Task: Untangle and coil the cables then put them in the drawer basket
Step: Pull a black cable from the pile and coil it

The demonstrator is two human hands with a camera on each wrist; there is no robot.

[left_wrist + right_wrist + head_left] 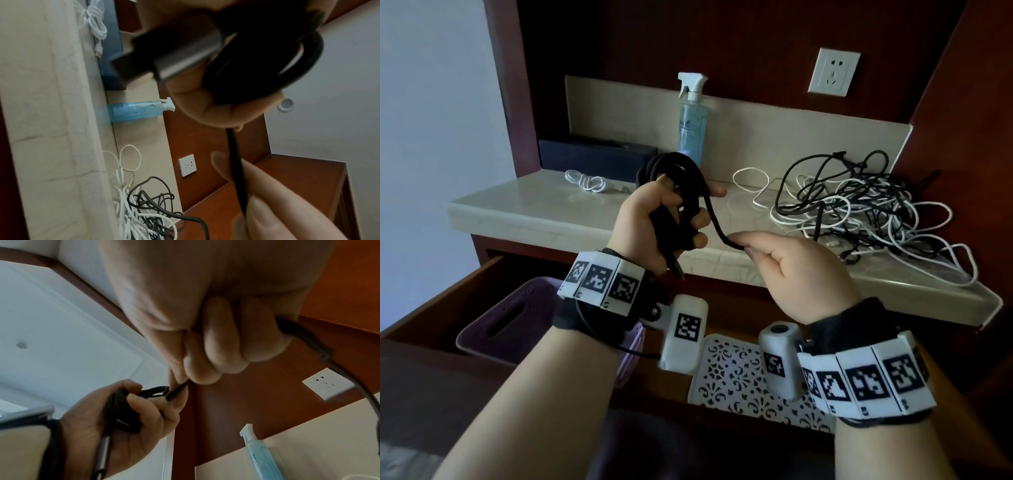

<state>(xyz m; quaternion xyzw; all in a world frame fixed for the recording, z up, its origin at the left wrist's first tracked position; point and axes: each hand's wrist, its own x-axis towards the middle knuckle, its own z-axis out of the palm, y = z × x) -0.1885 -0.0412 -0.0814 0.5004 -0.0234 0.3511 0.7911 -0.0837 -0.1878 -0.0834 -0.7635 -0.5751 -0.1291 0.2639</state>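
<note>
My left hand grips a black cable coil above the counter's front edge; several loops stand up from the fist, and the cable's plug hangs below it. The grey metal plug fills the left wrist view. My right hand pinches the loose end of the black cable between thumb and forefinger, just right of the left hand. In the right wrist view the cable runs from my fingers to the coil. A tangle of black and white cables lies on the counter at right.
A coiled white cable lies on the marble counter at left, near a dark box and a blue spray bottle. The open drawer below holds a purple basket and a white patterned basket. A wall socket sits above.
</note>
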